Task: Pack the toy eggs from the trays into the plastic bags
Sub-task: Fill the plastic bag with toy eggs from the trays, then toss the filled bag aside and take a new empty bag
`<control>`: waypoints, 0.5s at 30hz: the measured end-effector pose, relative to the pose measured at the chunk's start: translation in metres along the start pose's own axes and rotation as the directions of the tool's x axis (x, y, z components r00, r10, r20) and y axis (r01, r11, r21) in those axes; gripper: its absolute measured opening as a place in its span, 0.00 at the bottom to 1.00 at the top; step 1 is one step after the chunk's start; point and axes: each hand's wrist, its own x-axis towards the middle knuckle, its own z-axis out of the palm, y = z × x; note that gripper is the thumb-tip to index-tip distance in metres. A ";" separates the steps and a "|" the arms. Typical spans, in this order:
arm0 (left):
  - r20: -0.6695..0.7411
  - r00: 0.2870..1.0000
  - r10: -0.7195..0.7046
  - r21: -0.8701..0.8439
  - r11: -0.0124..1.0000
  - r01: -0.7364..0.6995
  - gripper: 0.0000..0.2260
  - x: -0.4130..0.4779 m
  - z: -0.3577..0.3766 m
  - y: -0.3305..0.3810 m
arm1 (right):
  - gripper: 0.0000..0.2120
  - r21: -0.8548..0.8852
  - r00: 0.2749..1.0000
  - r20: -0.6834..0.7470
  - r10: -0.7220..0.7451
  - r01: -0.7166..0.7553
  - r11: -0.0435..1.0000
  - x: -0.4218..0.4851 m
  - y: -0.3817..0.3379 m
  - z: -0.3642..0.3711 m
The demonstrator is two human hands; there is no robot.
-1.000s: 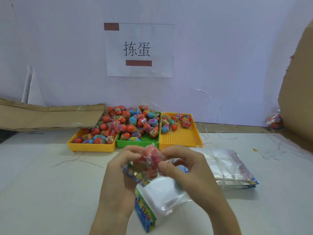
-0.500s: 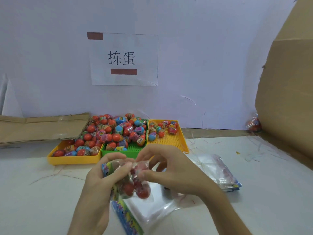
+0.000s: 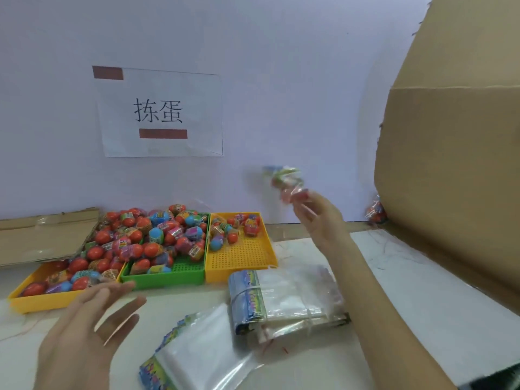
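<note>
filled bag (image 3: 287, 184) blurred at right hand (image 3: 320, 220) fingertips, left hand (image 3: 84, 333) spread

Motion-blurred filled bag (image 3: 287, 182) at right hand's (image 3: 320, 220) fingertips, contact unclear; contents indistinct.

Only legible text: "拣蛋" in black characters, centred on white paper sheet (image 3: 161, 114) stuck to the wall (image 3: 295, 80). Two brown tape strips on the sheet, one at its top-left corner, one under the characters, both blank. Colourful print on toy eggs (image 3: 157, 235) wrappers and on header strips of plastic bags (image 3: 247, 298): too small and blurred to read. Packed bag (image 3: 287, 182) at right hand (image 3: 318, 218): motion-blurred, print unreadable. No numbers or brand names legible anywhere
</note>
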 end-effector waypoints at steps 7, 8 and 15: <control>0.025 0.999 -0.024 0.019 1.000 0.023 0.23 0.004 0.004 -0.002 | 0.18 -0.303 0.972 -0.190 0.141 -0.195 0.933 0.036 0.010 -0.044; 0.017 1.000 -0.024 0.022 0.999 0.023 0.20 0.005 0.004 -0.004 | 0.14 -0.379 0.980 -0.159 0.117 -0.171 0.909 0.030 0.013 -0.041; 0.096 0.990 0.103 0.431 0.892 -0.134 0.10 0.004 0.002 -0.021 | 0.09 -0.753 0.973 0.201 0.115 0.078 0.653 -0.021 0.010 0.022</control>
